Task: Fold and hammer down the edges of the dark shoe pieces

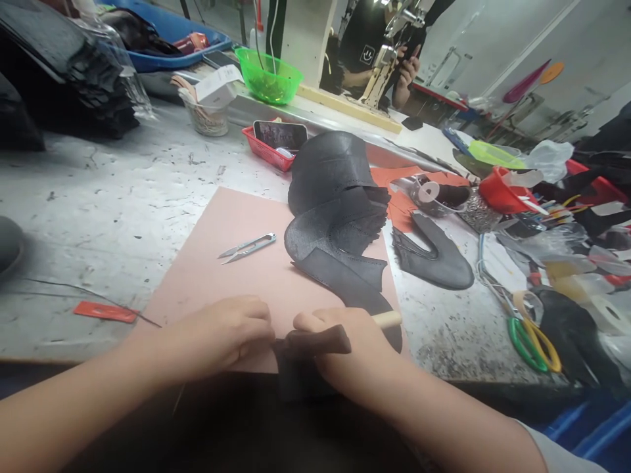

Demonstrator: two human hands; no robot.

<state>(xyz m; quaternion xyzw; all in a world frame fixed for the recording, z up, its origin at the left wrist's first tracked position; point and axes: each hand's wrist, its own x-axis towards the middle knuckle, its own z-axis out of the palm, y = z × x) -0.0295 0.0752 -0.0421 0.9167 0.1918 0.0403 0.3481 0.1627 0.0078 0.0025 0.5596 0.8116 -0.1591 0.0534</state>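
My left hand (229, 335) is closed at the near edge of a pink sheet (197, 263), its fingertips at the edge of a dark piece (300, 381). Beside it my right hand (345, 341) is wrapped round a hammer, whose dark head (318, 341) lies over the piece and whose pale handle end (388, 320) sticks out to the right. Thread snips (249, 248) rest on the sheet. Beyond my right hand, black leather pieces (335, 217) are piled in overlapping layers.
A curved black piece (438, 256) and green-and-yellow-handled scissors (535, 345) lie to the right. A red basket (269, 151) holds a phone; a green bowl (271, 79) stands behind. Black stacks (64, 72) fill the back left. Across the table, a person (365, 52) is beside a machine.
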